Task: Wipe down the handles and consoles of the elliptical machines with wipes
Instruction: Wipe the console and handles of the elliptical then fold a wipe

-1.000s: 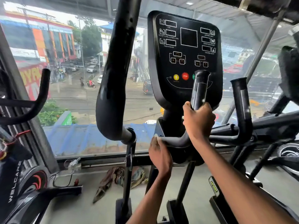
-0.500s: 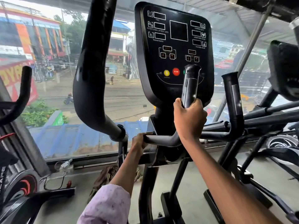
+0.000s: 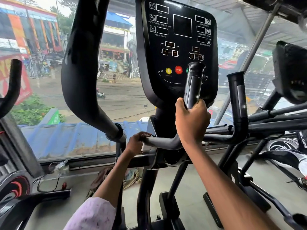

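Observation:
The elliptical's black console [image 3: 179,39] fills the top centre, with a red stop button and a yellow button low on its face. Below it a fixed black handlebar [image 3: 163,142] runs sideways and bends up into an upright grip [image 3: 193,83]. My right hand [image 3: 191,121] grips the base of that upright grip. My left hand [image 3: 135,143] is curled over the handlebar's left end. No wipe shows in either hand; the palms are hidden. A second upright grip [image 3: 237,100] stands to the right.
The thick moving arm handle [image 3: 81,67] curves down at the left, close to my left hand. Another machine's console [image 3: 292,72] is at the right edge. Crumpled cloths [image 3: 131,177] lie on the floor under the window. An exercise bike [image 3: 13,188] stands at lower left.
My left hand slid left along the handlebar to its end. My right hand stayed on the upright grip. The camera came closer and shifted, so the console looms larger.

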